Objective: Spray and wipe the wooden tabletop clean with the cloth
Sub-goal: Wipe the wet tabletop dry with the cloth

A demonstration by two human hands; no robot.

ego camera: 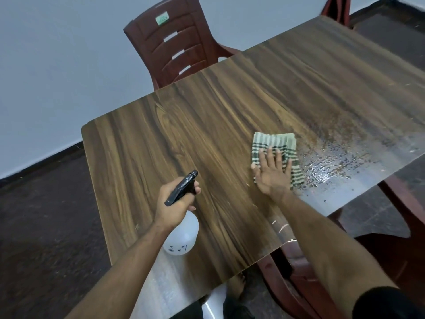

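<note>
The wooden tabletop (184, 125) fills the middle of the view. A green-and-cream striped cloth (273, 143) lies flat on it right of centre. My right hand (272, 173) presses down on the cloth with fingers spread. Just right of the cloth, a wet patch of spray droplets (340, 157) covers the wood up to the near right edge. My left hand (176, 201) grips the black trigger head of a white spray bottle (184, 236), held above the near left part of the table with the nozzle pointing away from me.
A dark red plastic chair (177, 42) stands at the far side of the table. Another red chair (299, 272) is tucked under the near right edge. A third chair back (337, 8) shows at the far right corner. Dark floor surrounds the table; a pale wall rises behind.
</note>
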